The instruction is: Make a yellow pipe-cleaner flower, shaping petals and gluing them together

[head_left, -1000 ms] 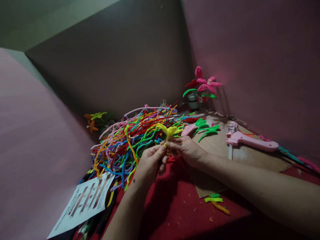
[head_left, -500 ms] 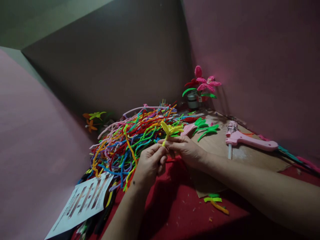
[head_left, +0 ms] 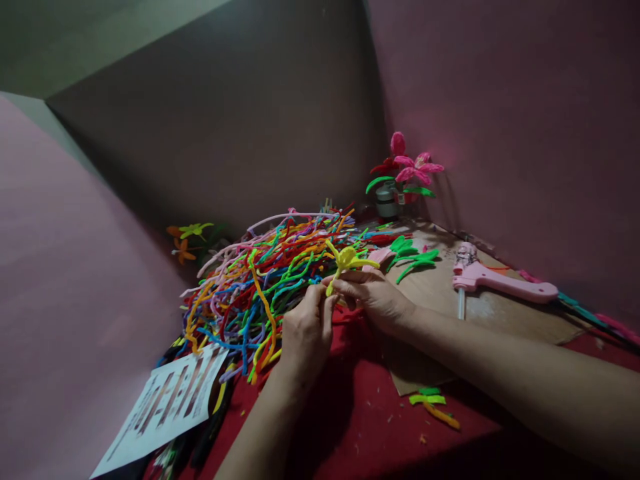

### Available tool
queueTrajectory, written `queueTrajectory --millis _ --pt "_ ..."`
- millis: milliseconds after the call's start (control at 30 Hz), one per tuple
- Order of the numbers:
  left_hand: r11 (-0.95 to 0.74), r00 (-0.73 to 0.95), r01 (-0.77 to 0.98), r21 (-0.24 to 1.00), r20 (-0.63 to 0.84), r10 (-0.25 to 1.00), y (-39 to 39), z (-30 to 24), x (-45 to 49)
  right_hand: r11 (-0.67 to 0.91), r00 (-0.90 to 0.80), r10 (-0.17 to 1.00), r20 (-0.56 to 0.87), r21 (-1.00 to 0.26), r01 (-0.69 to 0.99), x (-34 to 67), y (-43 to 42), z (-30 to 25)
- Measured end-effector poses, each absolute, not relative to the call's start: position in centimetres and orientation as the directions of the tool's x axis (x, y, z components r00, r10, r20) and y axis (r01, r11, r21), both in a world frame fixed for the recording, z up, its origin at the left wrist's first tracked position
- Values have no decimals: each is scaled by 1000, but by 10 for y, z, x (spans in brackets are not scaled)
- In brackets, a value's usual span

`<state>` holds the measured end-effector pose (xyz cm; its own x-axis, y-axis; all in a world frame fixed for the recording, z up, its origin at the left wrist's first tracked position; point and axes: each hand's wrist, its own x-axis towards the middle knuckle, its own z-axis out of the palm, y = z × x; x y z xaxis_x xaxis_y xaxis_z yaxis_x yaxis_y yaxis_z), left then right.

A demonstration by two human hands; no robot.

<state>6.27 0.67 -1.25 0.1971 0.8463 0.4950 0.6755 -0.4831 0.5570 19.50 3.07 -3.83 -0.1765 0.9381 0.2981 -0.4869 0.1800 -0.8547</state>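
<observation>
My left hand (head_left: 306,330) and my right hand (head_left: 374,298) meet over the red cloth, both pinching the short stem of a small yellow pipe-cleaner flower (head_left: 346,259). Its thin yellow petals stick up and out above my fingertips. Just behind the flower lies a big tangled heap of coloured pipe cleaners (head_left: 265,280). Fingers of both hands are closed on the stem.
A pink glue gun (head_left: 493,280) lies on brown cardboard (head_left: 450,300) at the right. Green pipe-cleaner leaves (head_left: 413,257) lie near it. A pink flower in a small jar (head_left: 400,177) stands in the corner. A printed sheet (head_left: 165,403) lies front left. Small orange and green flowers (head_left: 187,240) lie at the left wall.
The yellow flower has turned between my fingers and its petals point more to the right. My left hand has shifted slightly right, closer to the stem.
</observation>
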Motion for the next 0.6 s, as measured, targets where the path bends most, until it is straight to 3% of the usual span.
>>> queueTrajectory --millis 67,133,433,600 --pt "-521 239 722 455 543 805 9 -17 60 179 -180 939 292 -865 -469 195 30 -37" --pt "-530 255 730 431 548 796 11 -19 58 177 -208 930 303 -865 -469 195 29 -37" --pt "-505 254 735 452 508 823 8 -15 57 229 -252 894 370 -861 -453 198 29 -37" --pt "-480 270 664 573 415 869 8 -13 56 243 -218 907 361 -869 -430 198 28 -38"
